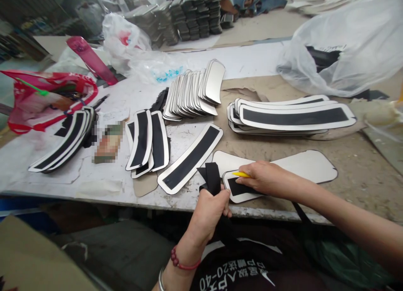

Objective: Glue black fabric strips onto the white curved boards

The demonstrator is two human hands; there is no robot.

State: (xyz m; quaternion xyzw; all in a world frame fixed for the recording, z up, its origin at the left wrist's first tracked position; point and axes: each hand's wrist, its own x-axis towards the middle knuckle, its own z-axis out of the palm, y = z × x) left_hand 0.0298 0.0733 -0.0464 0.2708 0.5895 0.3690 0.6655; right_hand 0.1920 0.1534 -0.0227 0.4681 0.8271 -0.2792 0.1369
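Note:
My left hand (212, 205) is closed around a black strip (212, 177), whose folded end sticks up above the fingers. Just right of it, my right hand (260, 177) grips a yellow tool (241, 174); only its tip shows, so its kind is unclear. That hand rests on a curved white panel (234, 198) with a black strip on its face, at the table's front edge. Beneath and to the right lies a plain white panel (305, 165). A single panel with a black strip (190, 158) lies at an angle to the left of my hands.
Panels with black strips lie in a stack (296, 116) at the right and in piles (140, 140) at the left. A fanned row of plain panels (192, 91) stands behind. Plastic bags (346, 51), a red bag (22, 98) and a pink object (91, 60) surround the work area.

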